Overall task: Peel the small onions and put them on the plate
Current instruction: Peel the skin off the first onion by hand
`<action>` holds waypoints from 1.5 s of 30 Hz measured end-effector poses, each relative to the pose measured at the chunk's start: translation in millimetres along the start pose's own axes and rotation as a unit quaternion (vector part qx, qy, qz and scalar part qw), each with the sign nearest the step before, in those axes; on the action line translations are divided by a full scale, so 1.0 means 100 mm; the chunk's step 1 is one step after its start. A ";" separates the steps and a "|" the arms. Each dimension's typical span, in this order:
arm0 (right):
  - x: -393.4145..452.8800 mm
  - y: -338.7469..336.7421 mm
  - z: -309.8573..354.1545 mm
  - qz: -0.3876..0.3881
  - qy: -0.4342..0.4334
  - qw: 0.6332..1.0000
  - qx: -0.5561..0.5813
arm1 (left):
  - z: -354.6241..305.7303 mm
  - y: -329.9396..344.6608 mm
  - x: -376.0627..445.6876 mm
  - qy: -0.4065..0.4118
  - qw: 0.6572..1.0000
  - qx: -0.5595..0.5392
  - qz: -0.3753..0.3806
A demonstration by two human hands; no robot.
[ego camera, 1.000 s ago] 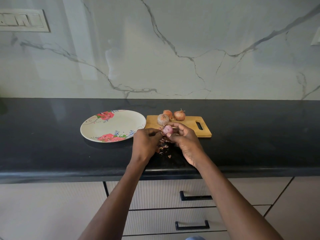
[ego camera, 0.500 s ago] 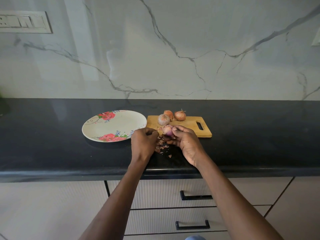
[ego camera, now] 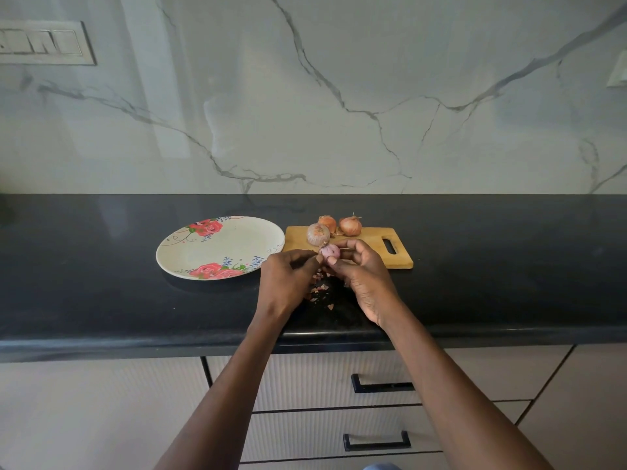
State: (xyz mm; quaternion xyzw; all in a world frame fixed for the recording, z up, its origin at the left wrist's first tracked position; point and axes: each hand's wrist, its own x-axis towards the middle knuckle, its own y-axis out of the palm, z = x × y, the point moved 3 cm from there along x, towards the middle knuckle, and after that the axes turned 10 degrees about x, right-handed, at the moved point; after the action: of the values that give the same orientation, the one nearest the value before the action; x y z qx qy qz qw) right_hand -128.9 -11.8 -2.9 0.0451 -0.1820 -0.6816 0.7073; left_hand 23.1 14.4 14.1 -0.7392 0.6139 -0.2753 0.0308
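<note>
The worktop (ego camera: 101,266) carries everything. The plate (ego camera: 203,244) lies left of centre, with nothing on it. The board (ego camera: 369,247), just right of the plate, has three unpeeled onions (ego camera: 318,234) along its back edge. Both hands work above the worktop's front edge, before the board. The right hand (ego camera: 364,279) curls its fingers round a pink onion (ego camera: 330,251); the left hand (ego camera: 288,281) pinches at that onion's left end, apparently a strip of skin. Since a second ago, the onion has turned slightly and shows mostly bare flesh, so peeling looks nearly done. Skin scraps (ego camera: 320,290) lie beneath the hands.
</note>
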 end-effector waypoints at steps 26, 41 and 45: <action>-0.04 0.03 0.02 0.007 -0.014 0.999 -0.033 | 0.03 -0.02 0.00 -0.016 0.999 0.001 -0.028; -0.03 0.01 0.04 -0.013 -0.045 0.998 -0.049 | 0.06 0.03 0.02 -0.031 0.999 -0.018 0.017; -0.03 0.01 0.03 -0.011 -0.043 0.998 -0.051 | 0.04 0.03 0.01 -0.037 0.999 -0.028 0.018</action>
State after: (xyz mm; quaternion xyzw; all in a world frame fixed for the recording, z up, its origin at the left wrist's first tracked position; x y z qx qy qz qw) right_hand -128.5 -8.5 -0.1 -0.0181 -0.1765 -0.6988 0.6929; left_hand 22.4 11.1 9.9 -0.7382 0.6329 -0.2302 0.0375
